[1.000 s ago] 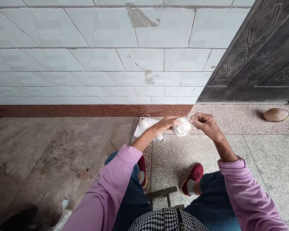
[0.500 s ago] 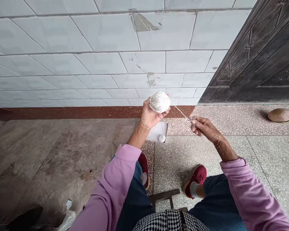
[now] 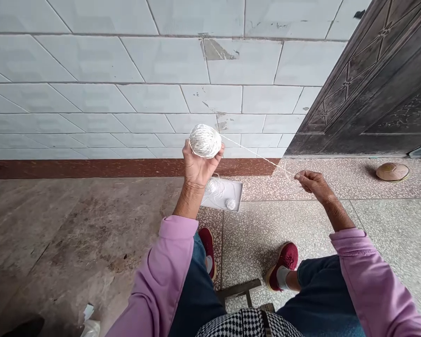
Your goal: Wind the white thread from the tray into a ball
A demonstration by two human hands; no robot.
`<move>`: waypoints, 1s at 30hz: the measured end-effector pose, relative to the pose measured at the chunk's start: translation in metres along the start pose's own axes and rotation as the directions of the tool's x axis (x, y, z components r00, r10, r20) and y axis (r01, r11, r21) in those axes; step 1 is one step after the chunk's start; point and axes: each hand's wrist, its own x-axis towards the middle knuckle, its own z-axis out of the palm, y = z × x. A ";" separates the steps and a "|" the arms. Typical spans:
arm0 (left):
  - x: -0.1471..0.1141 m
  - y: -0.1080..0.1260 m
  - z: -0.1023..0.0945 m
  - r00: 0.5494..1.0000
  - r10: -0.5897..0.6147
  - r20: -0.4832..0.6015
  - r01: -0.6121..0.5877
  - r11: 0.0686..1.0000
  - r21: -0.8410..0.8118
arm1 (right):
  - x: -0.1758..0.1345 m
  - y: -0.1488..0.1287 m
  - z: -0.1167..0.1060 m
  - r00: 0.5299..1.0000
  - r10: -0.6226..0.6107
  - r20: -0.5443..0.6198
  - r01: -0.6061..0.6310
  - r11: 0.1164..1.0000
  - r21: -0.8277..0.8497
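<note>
My left hand (image 3: 199, 166) is closed around the underside of a large ball of white yarn (image 3: 205, 141), held up in front of the tiled wall. From the ball's right side a strand of yarn (image 3: 256, 154) stretches down and across to my right hand (image 3: 314, 184). The fingers of that hand are pinched on the strand, and a small loose loop shows just before the fingertips. Below my left hand, a shallow white box (image 3: 219, 202) lies on the floor. It holds a small yarn ball (image 3: 230, 204) and another yarn ball (image 3: 212, 186) with loose strands around it.
A white tiled wall (image 3: 154, 61) stands in front, with a dark door (image 3: 379, 93) at the right. A round tan object (image 3: 392, 172) lies near the door. My red shoes (image 3: 287, 260) are on the speckled floor, beside a dark stool part (image 3: 240, 288).
My left hand has moved left with the yarn ball, and my right hand has moved right. The strand between them is longer, and more of the box shows.
</note>
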 end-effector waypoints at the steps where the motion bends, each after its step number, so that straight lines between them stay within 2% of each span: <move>1: 0.000 0.002 0.001 1.000 0.025 0.013 -0.024 0.999 -0.033 | 0.000 0.006 -0.007 1.000 0.023 0.000 -0.023 0.999 -0.040; 5: 0.006 0.014 -0.003 0.992 0.129 -0.002 -0.128 0.982 -0.140 | -0.005 0.035 -0.045 0.991 0.124 -0.041 -0.129 0.978 -0.163; 9: 0.015 0.016 -0.014 0.987 0.150 -0.059 -0.155 0.983 -0.095 | -0.015 0.062 -0.086 0.971 0.155 -0.184 -0.209 0.923 -0.324; 11: 0.016 0.008 -0.018 0.988 0.135 -0.078 -0.138 0.990 -0.041 | -0.016 0.072 -0.095 0.962 0.181 -0.203 -0.248 0.892 -0.378; 13: 0.015 -0.006 -0.019 0.994 0.081 -0.074 -0.079 0.997 0.022 | -0.012 0.078 -0.093 0.964 0.192 -0.185 -0.254 0.873 -0.416; 16: 0.008 -0.036 -0.014 0.996 -0.084 -0.041 0.088 0.990 0.111 | 0.006 0.074 -0.071 0.979 0.156 -0.129 -0.198 0.872 -0.449; 19: 0.000 -0.069 -0.006 0.969 -0.246 -0.016 0.245 0.956 0.160 | 0.023 0.048 -0.028 0.999 0.046 -0.018 -0.050 0.931 -0.363; 22: -0.004 -0.095 0.000 0.934 -0.356 -0.015 0.351 0.913 0.208 | 0.027 0.006 0.027 0.985 -0.128 0.119 0.134 0.990 -0.050; 25: -0.004 -0.111 0.004 0.910 -0.414 -0.003 0.401 0.880 0.254 | 0.022 -0.027 0.071 0.950 -0.201 0.240 0.148 0.964 0.220; 27: -0.002 -0.115 0.007 0.906 -0.423 0.009 0.406 0.875 0.265 | 0.020 -0.037 0.086 0.942 -0.189 0.277 0.100 0.947 0.306; 30: 0.001 -0.114 0.012 0.920 -0.392 -0.002 0.382 0.894 0.236 | 0.017 -0.036 0.087 0.967 -0.178 0.185 0.109 0.937 0.331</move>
